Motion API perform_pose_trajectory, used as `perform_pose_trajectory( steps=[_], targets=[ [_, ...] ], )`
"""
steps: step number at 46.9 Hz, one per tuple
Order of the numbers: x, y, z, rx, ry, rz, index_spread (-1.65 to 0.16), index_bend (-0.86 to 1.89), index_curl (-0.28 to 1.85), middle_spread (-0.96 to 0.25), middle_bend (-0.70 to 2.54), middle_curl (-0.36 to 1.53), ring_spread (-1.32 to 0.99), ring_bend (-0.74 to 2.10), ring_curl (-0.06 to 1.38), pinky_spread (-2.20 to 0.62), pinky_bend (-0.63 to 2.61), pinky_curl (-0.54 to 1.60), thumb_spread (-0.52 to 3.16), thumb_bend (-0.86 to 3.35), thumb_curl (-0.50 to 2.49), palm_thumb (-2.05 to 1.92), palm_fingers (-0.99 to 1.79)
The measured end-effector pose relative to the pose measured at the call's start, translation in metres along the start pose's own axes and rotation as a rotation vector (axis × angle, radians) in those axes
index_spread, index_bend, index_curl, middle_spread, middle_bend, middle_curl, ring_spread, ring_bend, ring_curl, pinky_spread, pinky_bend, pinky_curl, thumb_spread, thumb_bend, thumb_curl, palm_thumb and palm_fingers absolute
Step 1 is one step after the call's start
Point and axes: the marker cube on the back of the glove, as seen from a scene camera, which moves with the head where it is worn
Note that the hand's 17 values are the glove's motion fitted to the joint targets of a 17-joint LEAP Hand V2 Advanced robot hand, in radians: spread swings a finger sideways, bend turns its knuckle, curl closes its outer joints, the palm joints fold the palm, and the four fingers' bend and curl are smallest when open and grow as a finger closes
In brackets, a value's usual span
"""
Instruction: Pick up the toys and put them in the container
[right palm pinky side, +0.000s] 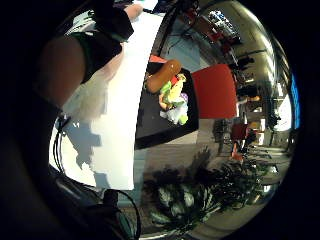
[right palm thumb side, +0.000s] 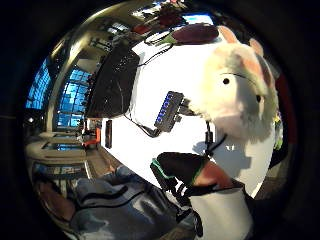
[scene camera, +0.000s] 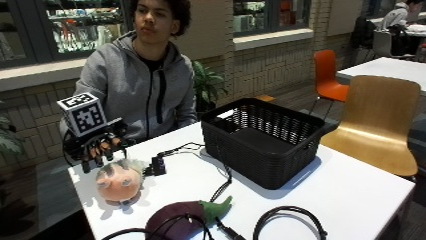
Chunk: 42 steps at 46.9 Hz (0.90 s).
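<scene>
My gloved right hand (scene camera: 100, 147) hangs over the table's near-left part with its fingers pointing down and spread, holding nothing. Just under the fingertips lies a round plush animal (scene camera: 120, 182) with white fur, a pink face and pink ears; whether they touch is unclear. It looms close in the thumb side view (right palm thumb side: 240, 95), and its fur (right palm pinky side: 90, 97) shows beside a finger (right palm pinky side: 60, 70). A purple plush eggplant (scene camera: 180, 220) with a green stem lies at the front edge, also seen far off (right palm thumb side: 195, 34). The black woven basket (scene camera: 266, 140) stands mid-table.
A small USB hub (scene camera: 158, 165) and black cables (scene camera: 286, 220) lie between the toys and the basket. Off the table's edge, a dark flat surface (right palm pinky side: 150, 125) carries several more plush toys (right palm pinky side: 170, 92). A wooden chair (scene camera: 379, 125) stands at the right.
</scene>
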Motion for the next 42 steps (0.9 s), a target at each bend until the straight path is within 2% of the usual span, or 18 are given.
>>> perform_pose_trajectory(
  steps=[6, 15, 27, 33, 42],
  targets=[
    [-0.005, -0.009, -0.001, 0.016, 0.008, -0.016, -0.19, 0.03, 0.01, 0.02, 0.13, 0.04, -0.05, 0.26, 0.06, 0.02, 0.92, 0.25, 0.68, 0.0, 0.08, 0.03, -0.1],
    [-0.017, -0.01, -0.009, 0.036, 0.033, -0.031, -0.24, 0.07, 0.04, 0.03, 0.16, 0.1, -0.07, 0.31, 0.12, 0.02, 1.02, 0.31, 0.91, -0.02, 0.15, 0.02, -0.16],
    [-0.011, -0.013, -0.01, 0.01, 0.053, 0.019, -0.26, 0.09, 0.08, 0.03, 0.16, 0.16, -0.08, 0.33, 0.17, 0.02, 1.01, 0.32, 1.02, -0.02, 0.22, 0.0, -0.17],
    [-0.002, -0.025, 0.002, -0.068, 0.055, 0.091, -0.26, 0.07, 0.09, 0.03, 0.15, 0.18, -0.07, 0.32, 0.18, 0.02, 1.03, 0.33, 1.02, -0.03, 0.25, -0.01, -0.2],
    [0.003, -0.045, 0.024, -0.183, 0.058, 0.103, -0.26, 0.1, 0.11, 0.04, 0.12, 0.18, -0.05, 0.19, 0.18, 0.03, 1.04, 0.33, 1.0, -0.03, 0.28, -0.01, -0.32]
  ],
)
